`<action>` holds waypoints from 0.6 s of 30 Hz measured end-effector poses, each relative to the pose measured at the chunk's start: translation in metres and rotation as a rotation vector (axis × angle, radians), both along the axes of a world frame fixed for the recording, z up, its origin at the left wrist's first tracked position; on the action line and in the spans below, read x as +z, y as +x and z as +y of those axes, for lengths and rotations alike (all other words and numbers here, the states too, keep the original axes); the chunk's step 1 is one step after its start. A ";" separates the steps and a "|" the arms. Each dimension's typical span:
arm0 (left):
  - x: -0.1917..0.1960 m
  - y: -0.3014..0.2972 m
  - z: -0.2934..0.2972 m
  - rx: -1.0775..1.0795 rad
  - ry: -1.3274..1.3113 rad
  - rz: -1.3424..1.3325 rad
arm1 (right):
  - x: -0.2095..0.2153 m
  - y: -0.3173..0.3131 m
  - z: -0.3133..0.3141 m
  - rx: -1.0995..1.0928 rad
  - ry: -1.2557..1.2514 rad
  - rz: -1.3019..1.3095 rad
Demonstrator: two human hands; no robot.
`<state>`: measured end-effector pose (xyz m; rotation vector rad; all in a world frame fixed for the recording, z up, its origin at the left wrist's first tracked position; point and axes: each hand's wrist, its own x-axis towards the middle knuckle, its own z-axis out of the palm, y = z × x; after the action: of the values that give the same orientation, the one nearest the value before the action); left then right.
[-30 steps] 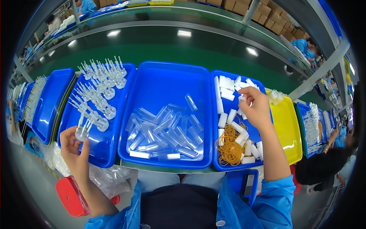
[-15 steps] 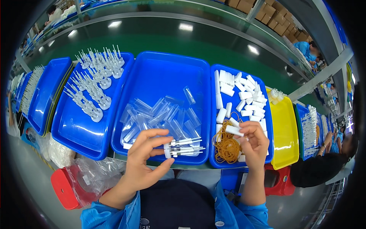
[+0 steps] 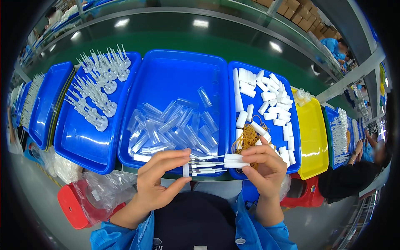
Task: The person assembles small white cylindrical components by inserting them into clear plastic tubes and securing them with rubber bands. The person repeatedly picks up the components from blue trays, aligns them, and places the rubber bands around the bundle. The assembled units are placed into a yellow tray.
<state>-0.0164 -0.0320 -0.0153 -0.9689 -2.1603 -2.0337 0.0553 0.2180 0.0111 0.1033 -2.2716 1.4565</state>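
My left hand (image 3: 164, 177) is closed on the round white base of a cluster of thin white rods (image 3: 206, 164), pinching it between thumb and fingers. The rods point right, lying level. My right hand (image 3: 264, 170) grips a white foam block (image 3: 236, 161), which shows a line along its middle; whether it is one piece or two I cannot tell. The rod tips reach the block's left end, and I cannot make out whether they touch it. Below both hands is the front edge of the middle blue tray (image 3: 183, 66), which holds several clear plastic tubes (image 3: 166, 125).
The right blue tray (image 3: 295, 125) holds white foam blocks (image 3: 271, 96) and tan rubber bands (image 3: 250, 137). More rod clusters (image 3: 98, 85) stand in the left blue tray (image 3: 85, 146). A yellow tray (image 3: 312, 146) lies farther right. Red stools (image 3: 75, 206) and a co-worker (image 3: 346, 179) are nearby.
My right hand has moved left and down from above the rubber bands, bringing foam to the rod tips. My left hand keeps its hold on the rod cluster, nearly in place.
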 end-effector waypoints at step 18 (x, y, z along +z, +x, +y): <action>-0.002 0.003 0.011 -0.090 -0.037 0.120 | 0.006 -0.003 -0.027 0.071 0.150 0.065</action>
<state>-0.0132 -0.0209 -0.0171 -1.1805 -2.1379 -1.9226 0.0527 0.1913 0.0170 0.2752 -2.3431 1.2959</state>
